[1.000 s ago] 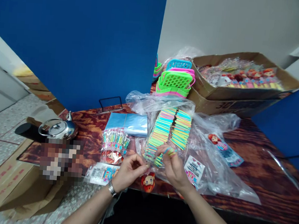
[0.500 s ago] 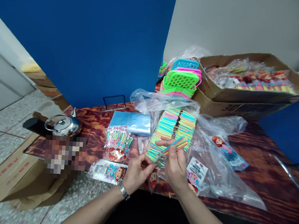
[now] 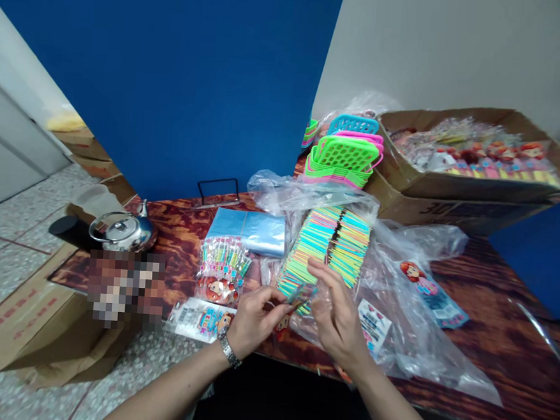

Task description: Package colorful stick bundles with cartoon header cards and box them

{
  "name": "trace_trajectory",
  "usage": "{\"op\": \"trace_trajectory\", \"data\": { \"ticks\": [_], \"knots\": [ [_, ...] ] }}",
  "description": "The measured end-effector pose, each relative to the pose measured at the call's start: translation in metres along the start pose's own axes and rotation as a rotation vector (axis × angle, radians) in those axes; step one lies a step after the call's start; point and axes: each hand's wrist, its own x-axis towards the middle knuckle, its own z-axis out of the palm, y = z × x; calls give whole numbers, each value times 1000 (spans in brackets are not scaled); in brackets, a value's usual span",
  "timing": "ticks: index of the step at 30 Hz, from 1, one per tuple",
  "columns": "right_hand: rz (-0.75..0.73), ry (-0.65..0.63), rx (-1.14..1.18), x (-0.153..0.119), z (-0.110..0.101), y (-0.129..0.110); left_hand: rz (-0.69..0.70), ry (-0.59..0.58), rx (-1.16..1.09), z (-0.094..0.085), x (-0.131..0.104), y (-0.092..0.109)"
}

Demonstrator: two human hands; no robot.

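My left hand (image 3: 257, 320), with a metal watch at its wrist, pinches a small clear packet (image 3: 300, 294) printed in colour. Beside the packet is my right hand (image 3: 337, 316), its index finger stretched out and the fingers apart, with nothing visible in it. Just beyond both hands, two rows of thin coloured sticks (image 3: 311, 241) lie on clear plastic. Filled packets (image 3: 221, 270) and a flat white packet (image 3: 200, 319) are left of my left hand. A white printed card (image 3: 374, 322) lies right of my right hand.
Blue-tinted plastic sleeves (image 3: 250, 229) lie behind the filled packets. Green, pink and blue baskets (image 3: 344, 154) stand at the back, beside an open carton (image 3: 473, 191) of packets. A metal kettle (image 3: 124, 231) is at the left. Crumpled clear plastic (image 3: 424, 348) spreads rightward.
The bundle of coloured sticks no longer shows in my right hand, whose fingers have spread. My left hand still pinches the packet. The view has shifted slightly.
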Motion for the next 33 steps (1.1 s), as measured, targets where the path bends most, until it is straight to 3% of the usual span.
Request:
{"op": "trace_trajectory", "data": {
  "ticks": [6,12,17,21,24,27,30,33],
  "knots": [
    [-96,47,-86,7,-15,0,71,-10,41,-5,0,1],
    [-179,-123,-123,9,-18,-5,185,-13,86,-10,-2,-2],
    [-252,-127,-312,13,-20,-1,248,10,138,-9,-3,-1],
    [-299,-165,-255,13,-16,0,200,-15,155,-9,-4,1],
    [-214,-127,-224,10,-23,2,101,61,203,-29,-1,-4],
    [-82,-73,-278,2,-37,16,29,204,387,-67,9,-25],
    [-28,-84,-403,-12,-53,47,-66,262,618,-99,22,-58],
    [67,-124,-594,-33,-67,88,-124,279,703,-109,31,-87]
  ]
}}
